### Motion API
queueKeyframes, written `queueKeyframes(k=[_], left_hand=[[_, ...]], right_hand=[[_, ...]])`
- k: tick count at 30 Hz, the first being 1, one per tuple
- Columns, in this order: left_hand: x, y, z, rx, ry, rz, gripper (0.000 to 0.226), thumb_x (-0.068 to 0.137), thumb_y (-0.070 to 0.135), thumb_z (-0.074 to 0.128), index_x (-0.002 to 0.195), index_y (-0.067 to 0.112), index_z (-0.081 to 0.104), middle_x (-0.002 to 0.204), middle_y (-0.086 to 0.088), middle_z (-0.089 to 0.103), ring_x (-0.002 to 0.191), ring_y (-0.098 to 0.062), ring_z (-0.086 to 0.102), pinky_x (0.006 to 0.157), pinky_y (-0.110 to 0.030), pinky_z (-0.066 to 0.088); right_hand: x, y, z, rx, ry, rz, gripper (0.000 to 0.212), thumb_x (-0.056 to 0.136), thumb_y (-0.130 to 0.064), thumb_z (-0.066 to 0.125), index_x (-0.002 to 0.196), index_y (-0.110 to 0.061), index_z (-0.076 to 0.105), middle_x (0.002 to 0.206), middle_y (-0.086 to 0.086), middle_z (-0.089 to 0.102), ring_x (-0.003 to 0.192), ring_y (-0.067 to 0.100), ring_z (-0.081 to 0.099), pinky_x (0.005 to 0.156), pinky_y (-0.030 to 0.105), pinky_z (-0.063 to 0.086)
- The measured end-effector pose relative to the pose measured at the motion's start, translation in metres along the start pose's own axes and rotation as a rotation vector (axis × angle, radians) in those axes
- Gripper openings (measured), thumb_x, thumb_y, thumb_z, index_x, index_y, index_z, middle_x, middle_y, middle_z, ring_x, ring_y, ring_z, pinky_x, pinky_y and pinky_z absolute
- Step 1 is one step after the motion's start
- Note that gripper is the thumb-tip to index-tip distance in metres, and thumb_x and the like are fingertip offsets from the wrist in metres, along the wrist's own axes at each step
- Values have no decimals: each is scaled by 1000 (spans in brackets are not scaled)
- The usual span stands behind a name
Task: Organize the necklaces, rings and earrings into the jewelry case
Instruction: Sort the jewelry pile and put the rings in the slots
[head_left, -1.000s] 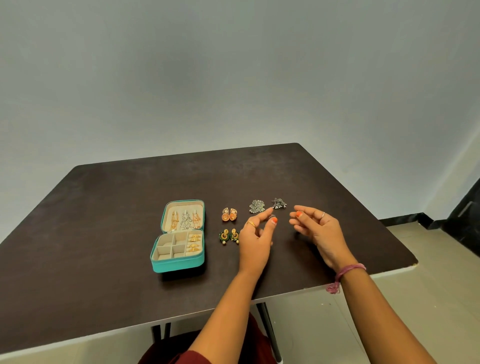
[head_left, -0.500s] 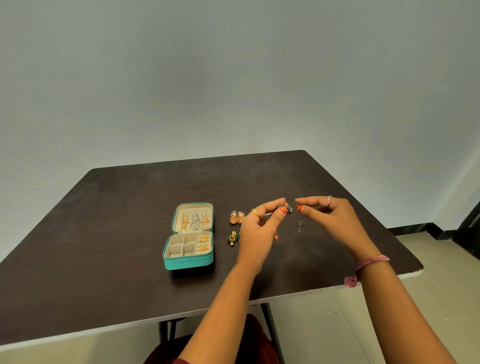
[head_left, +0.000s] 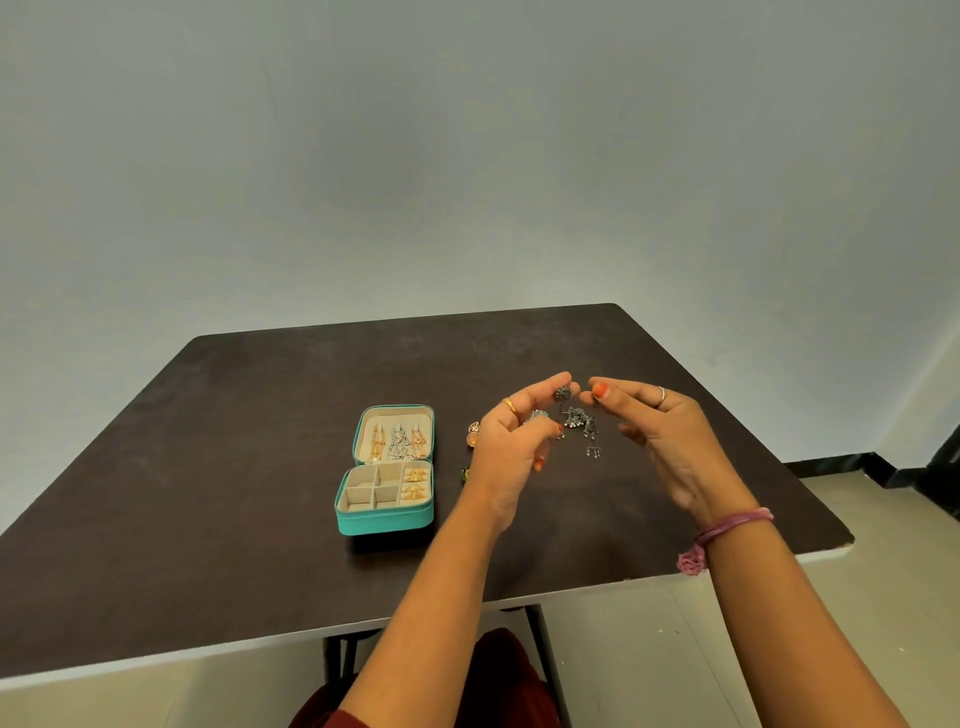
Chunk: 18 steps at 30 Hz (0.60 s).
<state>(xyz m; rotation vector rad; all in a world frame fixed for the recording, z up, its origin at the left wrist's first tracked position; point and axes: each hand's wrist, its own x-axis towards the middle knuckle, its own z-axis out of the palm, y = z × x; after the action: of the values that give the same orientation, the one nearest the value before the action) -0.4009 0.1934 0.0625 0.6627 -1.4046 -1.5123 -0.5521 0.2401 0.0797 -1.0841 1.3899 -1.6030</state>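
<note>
nearest us, we raised both hands above the dark table (head_left: 234, 467). our left hand (head_left: 511, 447) pinched one silver earring (head_left: 561, 395) between thumb and forefinger, fingers curled; our right hand (head_left: 660, 436) pinched a second silver earring (head_left: 592, 431), which dangled between the two hands. left of them lay the teal jewelry case (head_left: 384, 519), open, with gold pieces in its right compartments and chains in the lid. an orange earring (head_left: 472, 435) peeked out behind the left hand.
</note>
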Motion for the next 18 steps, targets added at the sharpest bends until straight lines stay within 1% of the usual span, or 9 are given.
queueKeyframes(k=[3, 6, 8, 10, 12, 13, 15, 17, 18], left_hand=[[1, 2, -2, 0, -12, -13, 33, 92, 4, 53, 117, 21, 67, 107, -10, 70, 46, -4, 35, 45, -16, 32], [1, 6, -3, 27, -3, -10, 23, 93, 18, 59, 114, 22, 69, 102, -4, 73, 46, -4, 34, 44, -16, 31], [1, 7, -4, 24, 6, 2, 22, 93, 20, 59, 113, 20, 70, 91, 4, 74, 45, -3, 33, 43, -16, 30], [2, 8, -5, 28, 14, 8, 22, 93, 20, 60, 112, 17, 70, 72, 12, 70, 43, -3, 33, 42, -15, 29], [1, 9, -5, 48, 20, 0, 22, 93, 20, 60, 112, 15, 70, 56, 15, 61, 42, -3, 32, 42, -15, 28], [1, 9, -6, 47, 22, -3, 21, 92, 19, 61, 111, 15, 70, 53, 15, 59, 42, -3, 32, 42, -15, 28], [0, 11, -6, 24, 29, -3, 20, 92, 19, 60, 108, 17, 71, 59, 13, 63, 42, -3, 31, 41, -15, 27], [0, 11, -8, 0, 32, -10, 19, 93, 21, 59, 106, 20, 73, 78, -2, 68, 41, -4, 30, 41, -15, 26], [1, 11, -9, -11, 27, -23, 20, 94, 24, 57, 105, 22, 74, 88, -9, 68, 41, -4, 29, 41, -16, 25]], right_hand=[[-1, -2, -2, 12, -20, 74, 27, 69, -38, 72, 92, -22, 75, 95, -2, 75, 102, 10, 64, 84, 31, 39], [-2, -6, -1, 27, -12, 103, 24, 70, -38, 71, 88, -23, 76, 94, -2, 75, 97, 9, 64, 84, 31, 39], [-2, -7, 2, 14, 4, 90, 19, 74, -37, 71, 86, -24, 76, 92, -2, 75, 94, 7, 64, 82, 30, 38], [-2, -8, 4, -9, 13, 76, 16, 76, -37, 70, 84, -25, 76, 91, -3, 75, 96, 8, 64, 83, 31, 39], [-4, -10, 5, -18, 16, 78, 21, 72, -43, 70, 82, -26, 77, 91, -5, 75, 99, 9, 63, 85, 32, 39], [-4, -11, 5, -19, 15, 84, 25, 71, -47, 68, 83, -26, 77, 92, -6, 75, 101, 9, 63, 86, 31, 40], [-5, -13, 5, -22, -1, 110, 35, 76, -53, 62, 90, -25, 76, 96, -5, 75, 104, 10, 64, 89, 32, 42], [-5, -15, 4, 5, -25, 143, 43, 83, -57, 52, 96, -23, 75, 99, -3, 75, 105, 11, 65, 92, 32, 43], [-6, -17, 4, 30, -34, 160, 46, 86, -58, 48, 97, -22, 75, 100, -2, 74, 105, 11, 66, 93, 31, 44]])
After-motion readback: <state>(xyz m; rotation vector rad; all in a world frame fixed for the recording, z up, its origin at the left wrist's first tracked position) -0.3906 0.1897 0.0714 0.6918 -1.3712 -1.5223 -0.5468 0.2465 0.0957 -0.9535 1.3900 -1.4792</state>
